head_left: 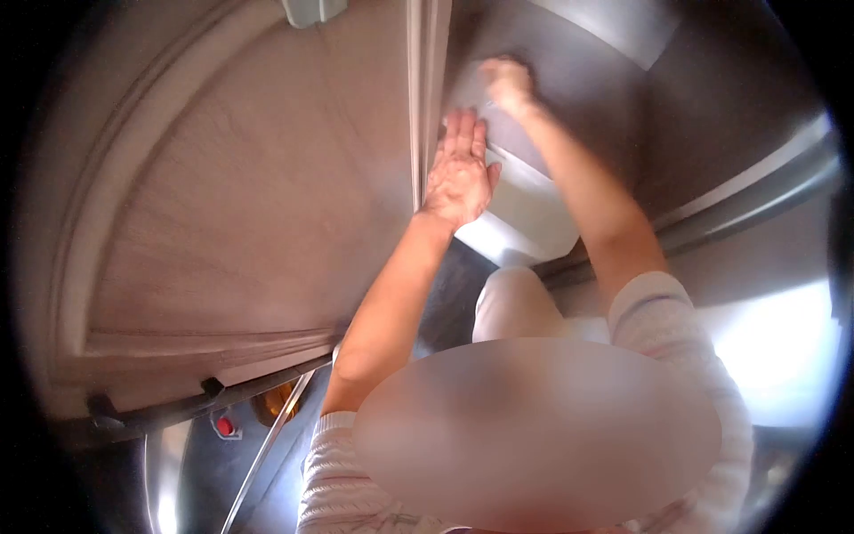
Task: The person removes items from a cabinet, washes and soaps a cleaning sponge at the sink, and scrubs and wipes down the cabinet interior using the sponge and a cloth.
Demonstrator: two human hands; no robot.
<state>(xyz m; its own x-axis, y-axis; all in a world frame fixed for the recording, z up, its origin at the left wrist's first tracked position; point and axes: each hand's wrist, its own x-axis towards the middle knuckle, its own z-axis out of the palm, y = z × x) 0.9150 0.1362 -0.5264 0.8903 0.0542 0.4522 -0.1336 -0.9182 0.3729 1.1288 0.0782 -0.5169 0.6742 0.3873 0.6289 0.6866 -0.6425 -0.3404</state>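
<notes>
My left hand [460, 182] is open, its fingers stretched out together and the thumb a little apart. It lies beside the edge of a light vertical strip [427, 98], over the dark surface. Farther up and to the right is my right hand [509, 84], slightly blurred, with its fingers curled in near the grey-brown panel [587, 98]. Whatever it may hold is too small and smeared to make out. Just below the hands sits a pale, box-like piece [534, 209].
A large brownish panel with a curved rim [240, 196] fills the left side. Dark clips [213, 388] line its lower edge, above a red round object [225, 426]. A curved metallic rail [756, 200] runs at right. A blurred oval hides the lower middle.
</notes>
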